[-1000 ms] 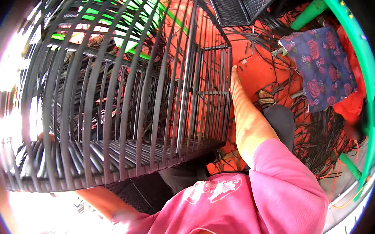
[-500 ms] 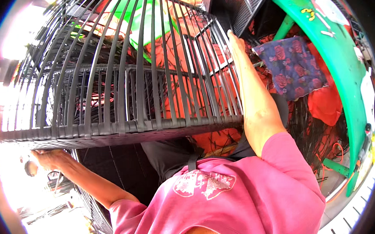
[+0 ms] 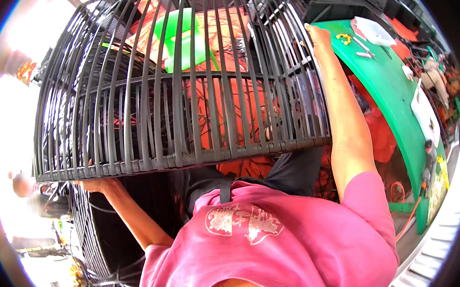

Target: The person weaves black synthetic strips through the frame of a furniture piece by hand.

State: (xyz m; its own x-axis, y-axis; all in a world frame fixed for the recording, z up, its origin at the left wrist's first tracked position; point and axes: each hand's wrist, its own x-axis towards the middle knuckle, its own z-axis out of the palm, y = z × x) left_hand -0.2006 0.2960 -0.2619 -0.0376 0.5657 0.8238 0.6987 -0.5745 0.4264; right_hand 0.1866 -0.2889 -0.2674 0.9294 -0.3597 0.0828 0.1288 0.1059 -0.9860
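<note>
I hold up a large dark grey slatted frame (image 3: 177, 110), curved like a woven-strip chair shell, in front of my chest. My left hand (image 3: 96, 184) grips its near lower rim from underneath at the left. My right hand (image 3: 317, 36) clasps the frame's far right edge, with the arm stretched along its side. The frame's near rim lies level just above my pink shirt. Orange sheeting and a green plastic piece (image 3: 179, 40) show through the slats.
A green table (image 3: 392, 90) curves along the right, carrying small tools and white papers. Another dark slatted piece (image 3: 88, 237) stands low at the left beside my left arm. Orange material and dark loose strips lie underneath.
The frame has swung up and to the right, with its near rim coming level. My right hand rode up with its far edge, and the green table came into fuller view.
</note>
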